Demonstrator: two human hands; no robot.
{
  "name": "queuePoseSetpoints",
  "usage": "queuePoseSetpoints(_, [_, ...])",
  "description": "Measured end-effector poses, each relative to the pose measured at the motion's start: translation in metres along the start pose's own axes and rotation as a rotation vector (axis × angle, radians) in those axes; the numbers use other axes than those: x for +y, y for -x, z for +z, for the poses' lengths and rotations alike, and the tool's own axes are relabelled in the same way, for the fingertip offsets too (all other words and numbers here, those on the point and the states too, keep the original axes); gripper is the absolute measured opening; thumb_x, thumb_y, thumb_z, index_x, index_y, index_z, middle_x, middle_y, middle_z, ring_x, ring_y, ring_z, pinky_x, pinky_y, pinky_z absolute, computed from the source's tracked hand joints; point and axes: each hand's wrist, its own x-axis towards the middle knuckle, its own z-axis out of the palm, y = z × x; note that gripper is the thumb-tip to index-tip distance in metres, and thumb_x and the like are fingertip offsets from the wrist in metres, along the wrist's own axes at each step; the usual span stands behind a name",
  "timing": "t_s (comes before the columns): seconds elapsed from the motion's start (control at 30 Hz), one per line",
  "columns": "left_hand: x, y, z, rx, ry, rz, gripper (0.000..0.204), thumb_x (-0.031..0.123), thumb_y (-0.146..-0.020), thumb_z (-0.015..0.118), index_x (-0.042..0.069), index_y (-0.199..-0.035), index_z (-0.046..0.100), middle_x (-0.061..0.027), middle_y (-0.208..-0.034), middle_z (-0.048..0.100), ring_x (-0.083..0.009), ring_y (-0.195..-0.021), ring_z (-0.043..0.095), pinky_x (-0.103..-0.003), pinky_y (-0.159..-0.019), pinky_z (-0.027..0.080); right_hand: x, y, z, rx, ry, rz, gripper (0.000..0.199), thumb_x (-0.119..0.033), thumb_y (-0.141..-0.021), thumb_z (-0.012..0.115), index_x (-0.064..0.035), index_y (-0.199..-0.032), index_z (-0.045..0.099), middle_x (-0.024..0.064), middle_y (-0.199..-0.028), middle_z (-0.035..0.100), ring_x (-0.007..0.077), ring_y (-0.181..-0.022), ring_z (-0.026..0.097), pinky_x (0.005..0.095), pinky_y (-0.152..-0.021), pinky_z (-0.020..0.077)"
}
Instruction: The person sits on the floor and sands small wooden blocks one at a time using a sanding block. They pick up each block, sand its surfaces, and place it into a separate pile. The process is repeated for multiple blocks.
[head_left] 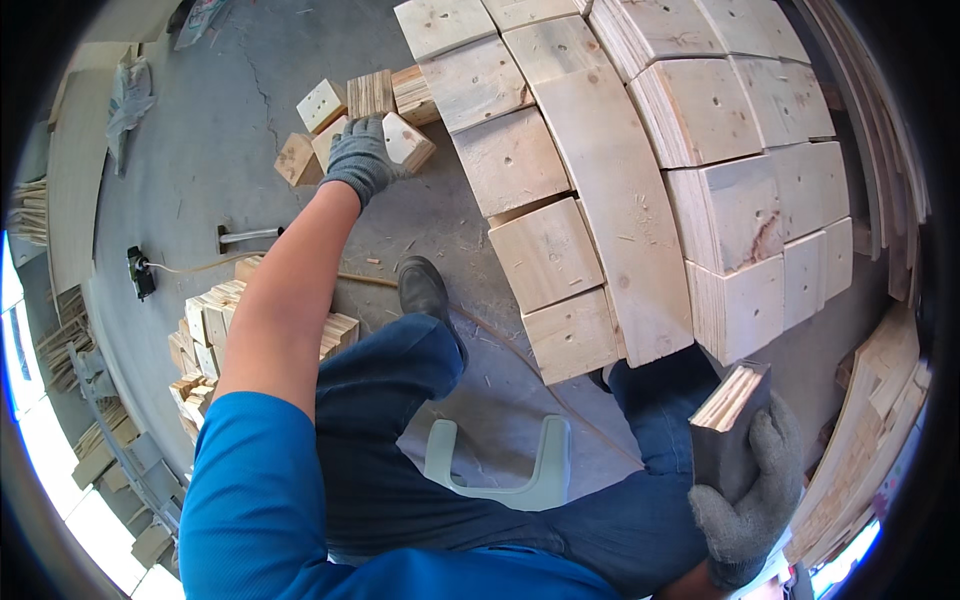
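Observation:
My left hand (362, 158), in a grey knit glove, reaches out over a small group of wooden blocks on the floor. Its fingers are stretched out and rest against the blocks; the thumb is hidden. Beside it lie a pale block (408, 143) on the right and another block (298, 160) on the left. At the lower right, my right hand (752, 490), gloved too, grips a wooden block (728, 400) with a light layered end and a dark face turned toward me. Its thumb and fingers wrap that block near my right thigh.
A large stack of wooden blocks (520, 165) bears a long board (615, 200). More blocks (205, 325) are piled beyond my left arm. A hammer (250, 236), a hose (500, 335) and a black device (141, 272) lie on the floor. Between my legs is a pale green plastic stool (500, 492).

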Motion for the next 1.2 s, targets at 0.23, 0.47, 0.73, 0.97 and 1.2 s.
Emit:
queuePoseSetpoints(0.23, [0.012, -0.025, 0.024, -0.056, 0.008, -0.146, 0.107, 0.05, -0.066, 0.095, 0.004, -0.152, 0.052, -0.025, -0.141, 0.065, -0.0403, -0.131, 0.063, -0.048, -0.114, 0.049, 0.009, -0.004, -0.004, -0.031, 0.08, 0.061, 0.084, -0.042, -0.082, 0.084, -0.0113, -0.156, 0.057, 0.0246, -0.155, 0.059, 0.0411, -0.139, 0.063, 0.056, -0.117, 0.0506])
queuePoseSetpoints(0.47, [0.016, 0.033, 0.033, 0.057, 0.095, 0.01, 0.09, 0.042, -0.067, 0.095, 0.007, -0.14, 0.057, -0.0243, -0.126, 0.067, -0.0425, -0.117, 0.067, -0.05, -0.102, 0.055, -0.003, 0.007, 0.0, 0.053, 0.113, 0.025, 0.087, -0.042, -0.077, 0.087, -0.0117, -0.154, 0.059, 0.0242, -0.153, 0.062, 0.0441, -0.135, 0.064, 0.0532, -0.115, 0.0524])
queuePoseSetpoints(0.73, [0.025, 0.139, -0.033, -0.195, 0.011, 0.067, 0.091, 0.04, -0.06, 0.099, 0.006, -0.137, 0.063, -0.0251, -0.132, 0.066, -0.0434, -0.125, 0.067, -0.049, -0.11, 0.056, -0.018, 0.021, -0.013, 0.101, 0.048, -0.078, 0.081, -0.034, -0.068, 0.091, -0.0046, -0.14, 0.069, 0.0261, -0.143, 0.065, 0.0459, -0.131, 0.063, 0.0517, -0.113, 0.05])
queuePoseSetpoints(0.97, [0.027, 0.23, -0.114, 0.024, 0.123, 0.035, 0.088, 0.039, -0.057, 0.099, 0.008, -0.132, 0.064, -0.0224, -0.126, 0.068, -0.0405, -0.121, 0.068, -0.045, -0.107, 0.055, -0.008, 0.032, -0.006, 0.162, 0.008, -0.137, 0.076, -0.032, -0.074, 0.091, -0.0031, -0.14, 0.069, 0.0247, -0.141, 0.066, 0.0444, -0.132, 0.061, 0.0513, -0.114, 0.0485])
queuePoseSetpoints(1.2, [0.059, 0.309, -0.174, 0.244, 0.518, 0.085, 0.095, 0.04, -0.065, 0.094, -0.001, -0.143, 0.059, -0.0246, -0.128, 0.072, -0.0386, -0.121, 0.07, -0.043, -0.106, 0.056, -0.001, 0.044, -0.005, 0.19, -0.076, -0.132, 0.073, -0.028, -0.075, 0.093, -0.002, -0.14, 0.071, 0.0241, -0.132, 0.072, 0.0415, -0.126, 0.067, 0.0468, -0.112, 0.0514])
